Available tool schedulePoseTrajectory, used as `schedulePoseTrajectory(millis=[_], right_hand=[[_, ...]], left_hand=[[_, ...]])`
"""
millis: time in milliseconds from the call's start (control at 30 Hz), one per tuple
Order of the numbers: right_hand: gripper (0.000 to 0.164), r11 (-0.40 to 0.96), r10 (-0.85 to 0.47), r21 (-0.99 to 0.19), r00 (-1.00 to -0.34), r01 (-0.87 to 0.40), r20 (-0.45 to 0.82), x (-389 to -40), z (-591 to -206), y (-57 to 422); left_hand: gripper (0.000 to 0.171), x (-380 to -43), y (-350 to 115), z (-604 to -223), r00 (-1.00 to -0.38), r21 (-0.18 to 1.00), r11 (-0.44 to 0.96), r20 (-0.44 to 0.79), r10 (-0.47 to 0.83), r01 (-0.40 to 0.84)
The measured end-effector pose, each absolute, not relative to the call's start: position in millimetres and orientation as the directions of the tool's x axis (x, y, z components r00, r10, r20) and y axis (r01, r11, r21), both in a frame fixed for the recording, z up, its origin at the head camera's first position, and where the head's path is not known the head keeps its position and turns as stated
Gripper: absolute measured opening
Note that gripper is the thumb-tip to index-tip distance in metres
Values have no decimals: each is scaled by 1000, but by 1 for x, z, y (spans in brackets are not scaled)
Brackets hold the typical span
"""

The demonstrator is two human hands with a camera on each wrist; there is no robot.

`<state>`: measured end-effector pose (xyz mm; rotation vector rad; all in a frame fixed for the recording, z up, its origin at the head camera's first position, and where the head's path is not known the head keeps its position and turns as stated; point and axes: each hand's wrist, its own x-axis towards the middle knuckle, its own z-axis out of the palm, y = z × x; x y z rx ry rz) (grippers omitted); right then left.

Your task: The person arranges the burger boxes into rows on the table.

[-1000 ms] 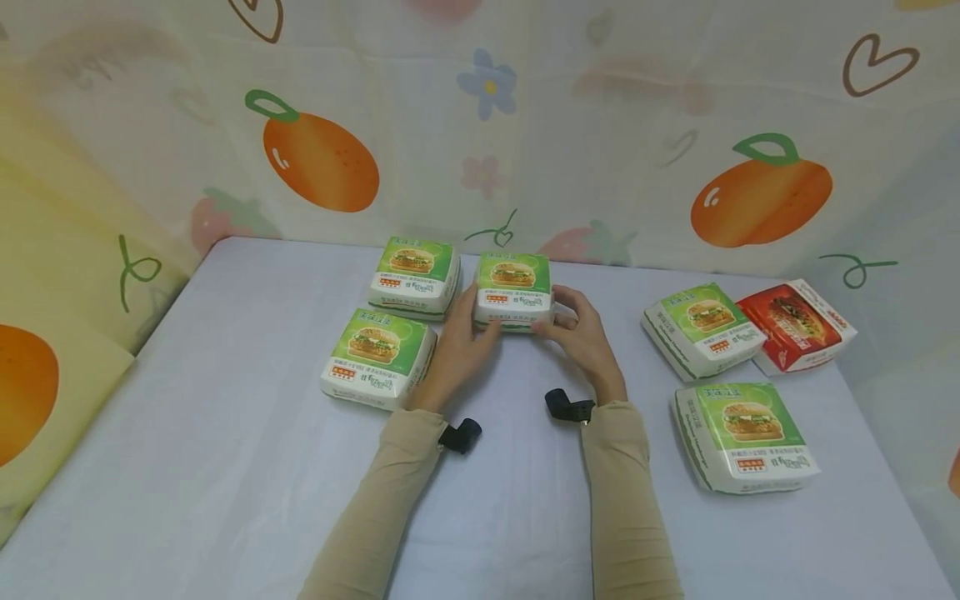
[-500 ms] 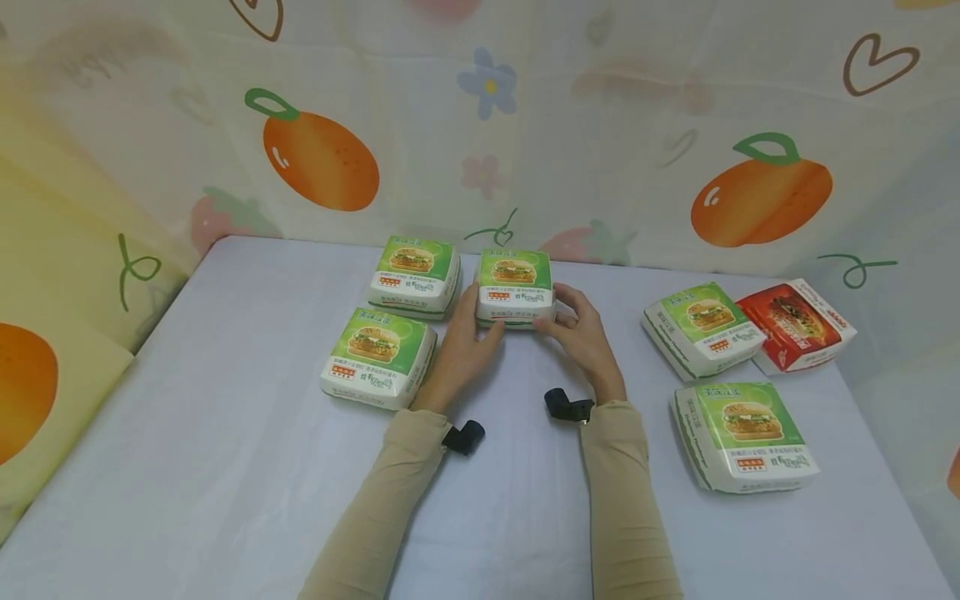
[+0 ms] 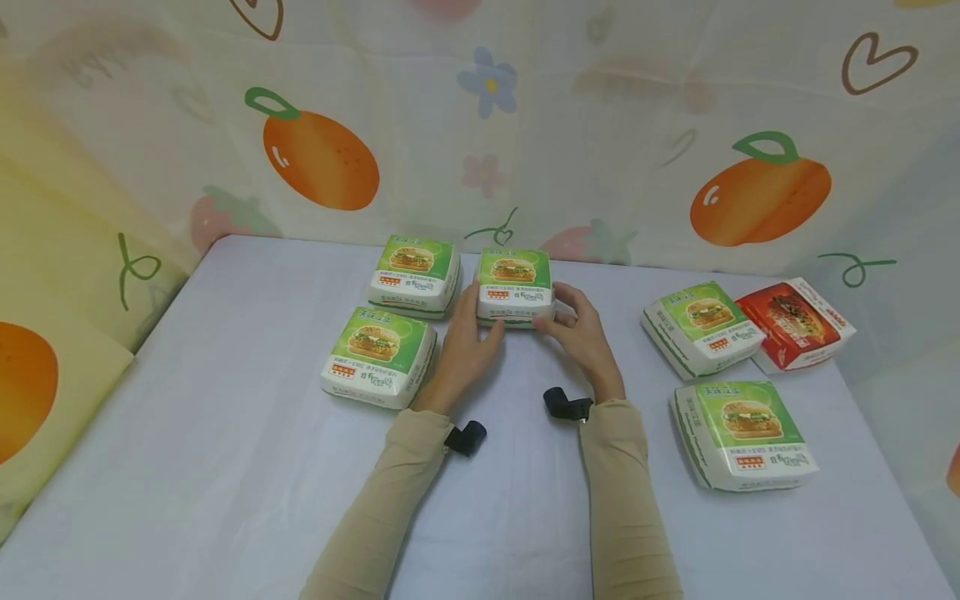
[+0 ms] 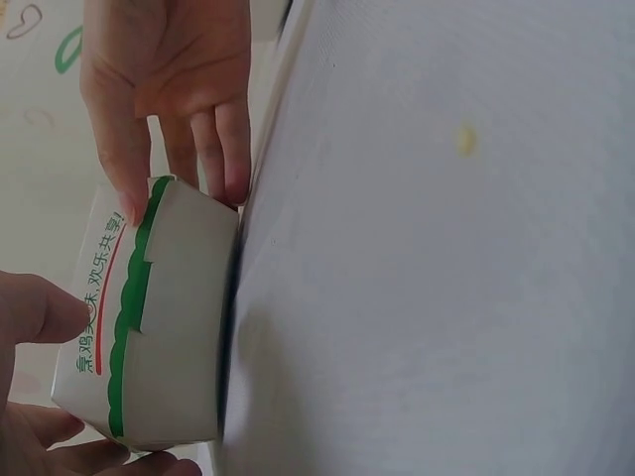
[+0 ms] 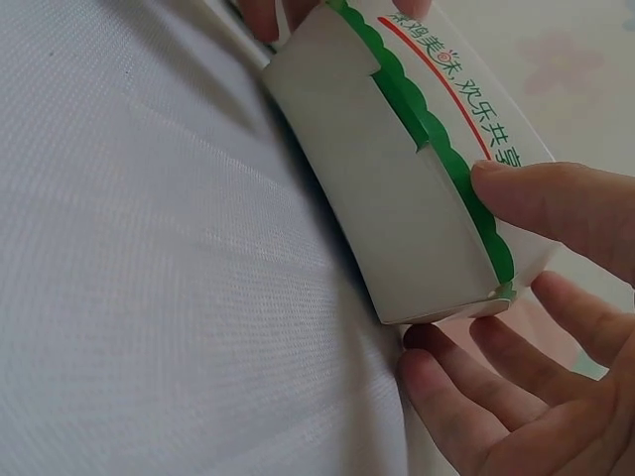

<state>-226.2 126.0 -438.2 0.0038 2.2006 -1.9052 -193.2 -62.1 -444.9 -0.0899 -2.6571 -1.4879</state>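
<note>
A green-and-white burger box [image 3: 514, 285] with a burger picture on its lid sits near the table's back edge, between both hands. My left hand [image 3: 463, 354] grips its left side, fingers along the side and thumb at the front corner. From the right, my right hand [image 3: 581, 337] holds the opposite side, its thumb on the front face. In the left wrist view, the box's white wall [image 4: 184, 317] and green scalloped edge show, its base close over the tablecloth. The right wrist view shows my right thumb [image 5: 556, 203] on the printed front and the fingers round the corner.
Two more green burger boxes, one behind [image 3: 414, 277] and one nearer [image 3: 378, 358], stand left of my left hand. At the right are a green box [image 3: 703, 329] against a red burger box [image 3: 795, 325], and another green box [image 3: 746, 435] in front. A printed curtain [image 3: 540, 150] hangs behind the table.
The held burger box has shifted slightly toward the back edge, with both hands staying on it. Over the last half second almost nothing moves, and the other boxes stay put.
</note>
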Motion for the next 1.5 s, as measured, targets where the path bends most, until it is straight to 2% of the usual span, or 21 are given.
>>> schedulePoseTrajectory(millis=[767,1100,1500], right_hand=[[78,150,-154,-980,-976,129,-152,-229,-440,128],[82,252,-128,-959,-978,129,-165,-225,-428,137],[83,379,-150,-923,-979,74,-140,-214,-401,148]], left_hand=[[75,-192,-62,-439,-994,855,512,105,-5,87],[73,-189,-61,-430,-984,849,508,176,-14,145],[70,-182,-54,-411,-988,871,473,155,-12,131]])
